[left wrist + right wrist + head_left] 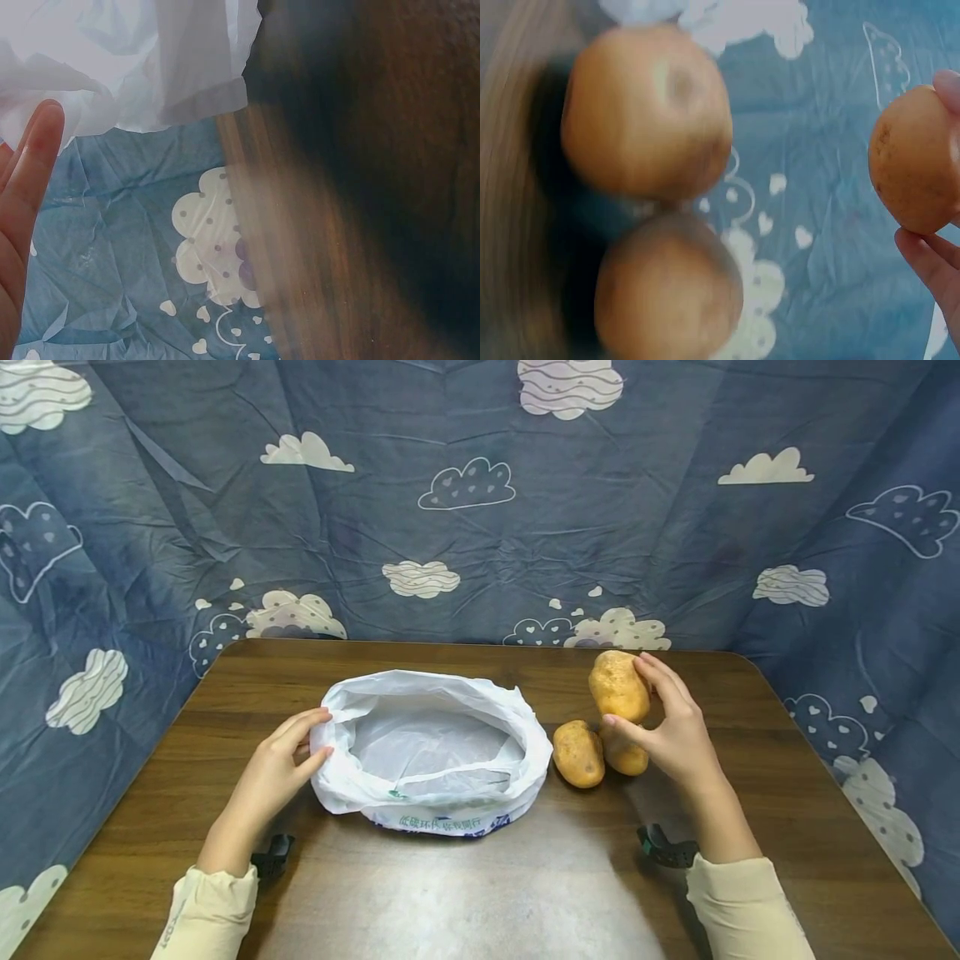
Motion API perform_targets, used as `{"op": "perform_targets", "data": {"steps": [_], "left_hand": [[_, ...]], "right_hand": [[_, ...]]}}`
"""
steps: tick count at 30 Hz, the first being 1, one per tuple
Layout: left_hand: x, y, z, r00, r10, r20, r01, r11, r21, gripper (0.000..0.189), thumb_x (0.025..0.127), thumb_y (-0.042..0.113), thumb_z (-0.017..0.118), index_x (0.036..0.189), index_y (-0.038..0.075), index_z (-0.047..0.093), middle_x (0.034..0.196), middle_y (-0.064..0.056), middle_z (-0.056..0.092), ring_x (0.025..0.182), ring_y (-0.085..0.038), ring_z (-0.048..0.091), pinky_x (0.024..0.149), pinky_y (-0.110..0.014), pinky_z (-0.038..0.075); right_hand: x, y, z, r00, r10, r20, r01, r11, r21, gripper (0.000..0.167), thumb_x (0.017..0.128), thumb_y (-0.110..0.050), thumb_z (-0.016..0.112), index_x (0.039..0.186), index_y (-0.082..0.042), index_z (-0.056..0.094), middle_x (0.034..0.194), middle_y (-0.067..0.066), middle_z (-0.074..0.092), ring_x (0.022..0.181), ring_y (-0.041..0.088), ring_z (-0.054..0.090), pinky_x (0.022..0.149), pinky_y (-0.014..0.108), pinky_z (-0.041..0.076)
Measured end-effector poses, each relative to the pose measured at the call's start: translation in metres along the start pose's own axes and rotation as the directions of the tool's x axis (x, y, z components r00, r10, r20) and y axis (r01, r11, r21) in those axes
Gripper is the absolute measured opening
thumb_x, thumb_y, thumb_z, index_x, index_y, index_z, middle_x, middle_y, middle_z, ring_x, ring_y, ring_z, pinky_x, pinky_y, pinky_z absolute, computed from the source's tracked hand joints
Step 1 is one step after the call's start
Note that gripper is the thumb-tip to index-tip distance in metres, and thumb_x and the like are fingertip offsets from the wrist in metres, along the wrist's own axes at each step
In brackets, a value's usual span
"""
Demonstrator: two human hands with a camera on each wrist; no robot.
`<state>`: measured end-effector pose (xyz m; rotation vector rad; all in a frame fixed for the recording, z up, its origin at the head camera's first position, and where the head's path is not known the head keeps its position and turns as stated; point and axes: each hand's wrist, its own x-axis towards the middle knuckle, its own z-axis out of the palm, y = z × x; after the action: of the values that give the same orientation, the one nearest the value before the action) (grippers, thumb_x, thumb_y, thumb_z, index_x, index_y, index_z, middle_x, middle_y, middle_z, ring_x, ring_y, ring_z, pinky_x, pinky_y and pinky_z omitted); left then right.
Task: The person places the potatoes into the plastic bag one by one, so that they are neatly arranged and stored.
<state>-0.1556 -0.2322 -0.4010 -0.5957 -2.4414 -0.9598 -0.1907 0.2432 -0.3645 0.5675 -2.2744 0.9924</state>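
A white plastic bag [442,797] lies with its mouth spread wide on the table, printed with green and blue marks in front. At its left rim, my left hand [277,768] holds the bag with fingers and thumb; the left wrist view shows a fingertip [49,120] against the white plastic [172,67]. To the bag's right, my right hand [678,735] grips a potato [618,685] between thumb and fingers, raised above the table. Two more potatoes lie below it: one potato [579,754] beside the bag, another potato [626,756] partly hidden by the hand.
The brown wooden table [465,893] has rounded far corners. Behind it hangs a blue cloth [450,543] with white clouds. Dark straps with small devices sit at the left wrist [273,856] and the right wrist [666,847].
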Motion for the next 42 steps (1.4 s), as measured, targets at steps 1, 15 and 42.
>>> {"op": "perform_targets", "data": {"steps": [1,15,42], "left_hand": [[0.000,0.000,0.000,1.000,0.000,0.000,0.000,1.000,-0.002,0.047,0.070,-0.012,0.070,0.113,-0.005,0.055,0.115,-0.019,0.053,0.099,-0.028,0.053,0.074,-0.033,0.052],[-0.001,0.000,-0.001,1.000,0.001,-0.002,-0.001,1.000,-0.008,0.047,0.070,-0.013,0.069,0.114,-0.005,0.055,0.115,-0.019,0.053,0.098,-0.029,0.053,0.075,-0.019,0.050],[-0.001,0.002,-0.003,1.000,0.024,-0.005,-0.023,1.000,0.012,0.048,0.069,-0.013,0.070,0.114,-0.003,0.056,0.116,-0.017,0.054,0.096,-0.027,0.054,0.073,-0.031,0.051]], "right_hand": [[0.002,-0.003,0.003,1.000,-0.016,0.006,0.016,1.000,0.010,0.080,0.057,0.002,0.082,0.129,-0.001,0.046,0.134,0.008,0.041,0.114,0.026,0.043,0.087,0.011,0.038],[0.017,-0.039,0.051,0.985,-0.116,0.124,0.102,0.988,0.114,0.080,0.060,-0.006,0.083,0.130,-0.003,0.044,0.136,0.010,0.038,0.121,0.025,0.037,0.095,0.027,0.040],[0.028,-0.098,0.164,0.894,-0.222,0.390,0.087,0.938,0.335,0.071,0.069,-0.024,0.078,0.130,-0.009,0.045,0.137,0.008,0.039,0.125,0.013,0.032,0.103,0.030,0.030]]}}
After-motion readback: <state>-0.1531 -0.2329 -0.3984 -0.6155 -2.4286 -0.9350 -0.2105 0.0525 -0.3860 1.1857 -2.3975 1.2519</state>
